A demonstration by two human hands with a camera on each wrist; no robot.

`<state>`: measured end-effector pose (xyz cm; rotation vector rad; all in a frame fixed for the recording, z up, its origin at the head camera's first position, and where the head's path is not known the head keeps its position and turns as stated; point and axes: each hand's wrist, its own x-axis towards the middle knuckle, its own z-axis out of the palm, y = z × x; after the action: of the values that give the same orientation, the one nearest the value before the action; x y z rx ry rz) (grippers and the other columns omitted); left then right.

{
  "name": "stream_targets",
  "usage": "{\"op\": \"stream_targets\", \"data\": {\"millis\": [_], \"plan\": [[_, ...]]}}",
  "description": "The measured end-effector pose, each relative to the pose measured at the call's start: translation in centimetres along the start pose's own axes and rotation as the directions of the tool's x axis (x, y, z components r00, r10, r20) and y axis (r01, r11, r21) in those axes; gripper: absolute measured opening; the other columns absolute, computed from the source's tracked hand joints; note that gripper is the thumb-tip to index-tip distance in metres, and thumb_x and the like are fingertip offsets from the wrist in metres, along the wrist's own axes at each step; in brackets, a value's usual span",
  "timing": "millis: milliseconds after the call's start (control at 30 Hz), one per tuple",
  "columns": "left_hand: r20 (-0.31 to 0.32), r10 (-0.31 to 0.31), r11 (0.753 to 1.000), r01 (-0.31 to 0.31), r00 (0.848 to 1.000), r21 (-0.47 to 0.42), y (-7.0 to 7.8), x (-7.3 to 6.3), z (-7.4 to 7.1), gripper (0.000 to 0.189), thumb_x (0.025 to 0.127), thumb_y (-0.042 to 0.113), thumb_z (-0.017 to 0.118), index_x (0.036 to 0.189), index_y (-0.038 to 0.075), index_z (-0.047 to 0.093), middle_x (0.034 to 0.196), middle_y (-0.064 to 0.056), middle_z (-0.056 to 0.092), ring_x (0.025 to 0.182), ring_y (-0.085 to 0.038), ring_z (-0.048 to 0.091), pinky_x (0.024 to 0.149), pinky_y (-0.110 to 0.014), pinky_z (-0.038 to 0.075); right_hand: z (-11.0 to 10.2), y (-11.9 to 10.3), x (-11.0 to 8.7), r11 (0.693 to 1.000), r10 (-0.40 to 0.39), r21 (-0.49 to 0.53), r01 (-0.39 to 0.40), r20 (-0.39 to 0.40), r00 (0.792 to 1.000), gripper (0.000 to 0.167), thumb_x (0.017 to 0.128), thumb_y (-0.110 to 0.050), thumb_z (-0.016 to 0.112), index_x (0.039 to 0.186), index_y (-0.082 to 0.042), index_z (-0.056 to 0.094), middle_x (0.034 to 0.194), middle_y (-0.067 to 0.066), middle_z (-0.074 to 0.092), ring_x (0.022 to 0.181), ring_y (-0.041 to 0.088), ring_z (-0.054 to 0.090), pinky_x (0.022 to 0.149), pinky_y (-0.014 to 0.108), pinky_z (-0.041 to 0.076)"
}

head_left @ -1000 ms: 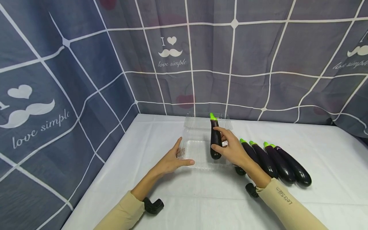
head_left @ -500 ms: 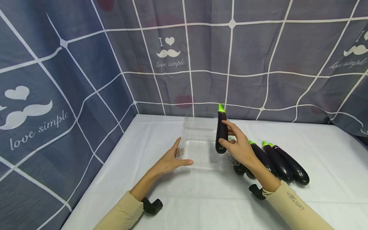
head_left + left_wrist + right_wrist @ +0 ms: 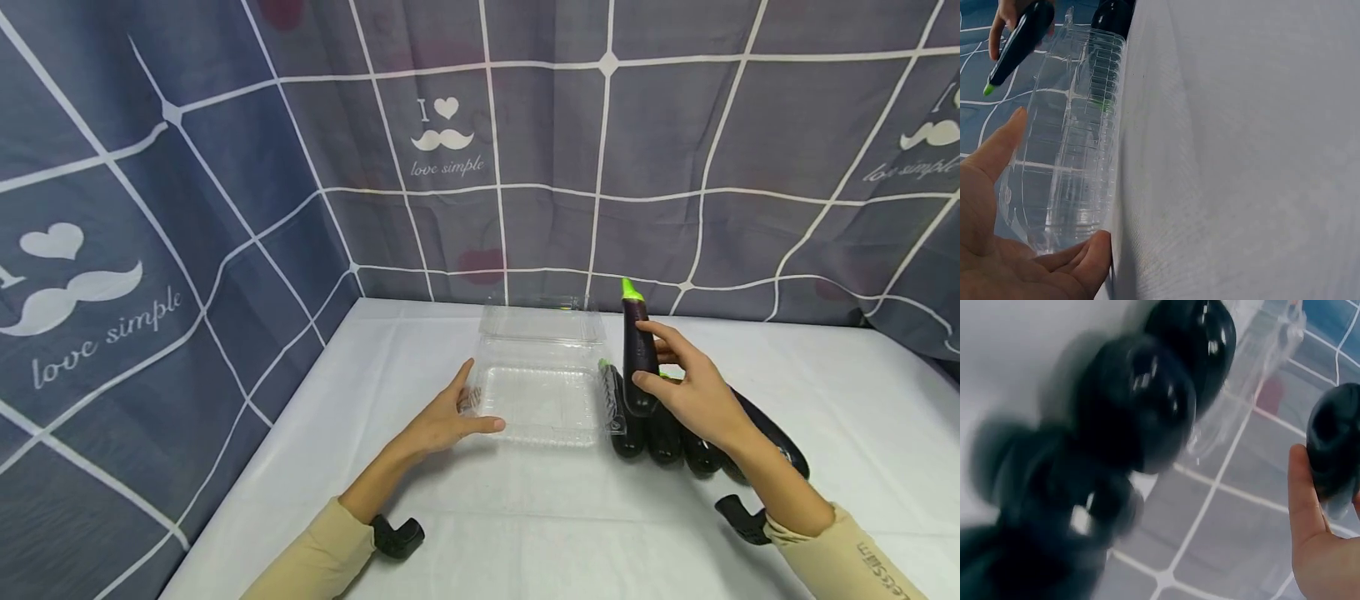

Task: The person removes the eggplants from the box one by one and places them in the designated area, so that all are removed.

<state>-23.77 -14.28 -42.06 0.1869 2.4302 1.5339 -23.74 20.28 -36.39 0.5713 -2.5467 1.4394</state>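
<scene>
A clear plastic clamshell box (image 3: 540,400) lies with its lid folded back on the white table. My left hand (image 3: 441,423) rests at the box's left end, thumb and fingers spread around its edge; the left wrist view also shows these fingers (image 3: 1094,256) beside the box. My right hand (image 3: 697,390) grips a dark purple eggplant (image 3: 637,358) with a green stem, held roughly upright, stem away from me. It hangs over a row of several eggplants (image 3: 664,437) to the right of the box. My right forearm and hand partly hide that row.
A grey checked curtain (image 3: 540,167) with white lines hangs along the back and left edges of the table (image 3: 525,533). Black wrist mounts (image 3: 397,537) sit under both sleeves. The leftmost lying eggplant is close against the box's right side.
My right hand has carried the eggplant from above the box rightward, over the row of eggplants. My left hand and the box have stayed in place.
</scene>
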Motion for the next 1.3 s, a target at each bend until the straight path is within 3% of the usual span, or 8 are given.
{"op": "stream_targets", "data": {"millis": [367,600,700,833,933,1067,1200,1300], "plan": [[-0.008,0.006,1.000,-0.006,1.000,0.007,0.0,0.2,0.0,0.115,0.078,0.038,0.084,0.161,0.021,0.005,0.158,-0.023,0.023,0.146,-0.031,0.022,0.112,-0.054,0.025,-5.1,1.2,-3.2,0.974,0.036,-0.227,-0.028,0.030,0.999,0.065,0.092,-0.012,0.069,0.151,-0.017,0.041,0.126,0.023,0.058,0.108,0.017,0.054,0.075,0.022,0.049],[-0.008,0.010,1.000,-0.010,1.000,0.015,-0.1,0.2,0.0,0.116,0.078,0.039,0.084,0.161,0.021,0.006,0.158,-0.022,0.024,0.146,-0.030,0.022,0.112,-0.054,0.025,-8.0,3.1,-5.0,0.953,0.078,-0.295,-0.068,0.022,0.997,0.065,0.091,-0.012,0.070,0.150,-0.015,0.042,0.123,0.023,0.060,0.101,-0.013,0.046,0.068,0.023,0.047],[-0.004,0.011,1.000,-0.011,1.000,0.018,0.0,0.2,0.0,0.117,0.077,0.041,0.084,0.161,0.022,0.005,0.158,-0.022,0.022,0.146,-0.030,0.021,0.112,-0.054,0.024,-9.1,4.1,-5.8,0.943,0.107,-0.320,-0.096,0.017,0.994,0.065,0.091,-0.011,0.070,0.150,-0.012,0.042,0.122,0.023,0.059,0.098,-0.017,0.044,0.065,0.022,0.046],[-0.003,0.007,1.000,-0.007,1.000,0.024,0.0,0.1,0.0,0.117,0.077,0.042,0.084,0.161,0.023,0.005,0.159,-0.021,0.021,0.147,-0.030,0.021,0.112,-0.054,0.024,-10.6,5.5,-6.6,0.914,0.178,-0.372,-0.165,0.000,0.984,0.066,0.090,-0.012,0.071,0.149,-0.008,0.041,0.120,0.030,0.057,0.101,0.003,0.055,0.069,0.040,0.048],[0.000,0.006,1.000,-0.006,1.000,0.027,0.1,0.3,-0.1,0.117,0.077,0.043,0.084,0.161,0.023,0.005,0.159,-0.021,0.021,0.147,-0.030,0.021,0.112,-0.054,0.025,-11.7,6.7,-7.2,0.892,0.241,-0.391,-0.228,-0.017,0.970,0.067,0.090,-0.012,0.070,0.149,-0.003,0.038,0.119,0.038,0.054,0.104,0.036,0.059,0.068,0.056,0.046],[0.005,0.008,1.000,-0.008,1.000,0.025,0.2,0.4,0.0,0.118,0.076,0.044,0.085,0.161,0.022,0.005,0.159,-0.021,0.021,0.147,-0.029,0.021,0.112,-0.053,0.026,-12.9,8.3,-7.8,0.868,0.306,-0.405,-0.287,-0.019,0.952,0.068,0.090,-0.010,0.068,0.147,0.004,0.034,0.118,0.043,0.050,0.104,0.057,0.052,0.067,0.057,0.046],[0.006,0.009,1.000,-0.010,1.000,0.024,0.1,0.4,0.0,0.118,0.076,0.042,0.085,0.161,0.021,0.004,0.159,-0.021,0.020,0.147,-0.029,0.020,0.112,-0.053,0.026,-13.7,9.6,-8.1,0.856,0.329,-0.419,-0.302,-0.008,0.944,0.067,0.089,-0.011,0.070,0.143,0.008,0.036,0.118,0.043,0.050,0.092,0.030,0.062,0.065,0.042,0.048],[0.008,0.009,1.000,-0.009,1.000,0.029,0.1,0.3,0.0,0.118,0.077,0.041,0.084,0.161,0.021,0.004,0.159,-0.021,0.020,0.147,-0.030,0.020,0.112,-0.053,0.025,-14.1,10.3,-8.1,0.843,0.367,-0.430,-0.323,0.021,0.930,0.067,0.090,-0.013,0.069,0.143,0.010,0.036,0.118,0.046,0.048,0.090,0.028,0.063,0.065,0.041,0.049]]}}
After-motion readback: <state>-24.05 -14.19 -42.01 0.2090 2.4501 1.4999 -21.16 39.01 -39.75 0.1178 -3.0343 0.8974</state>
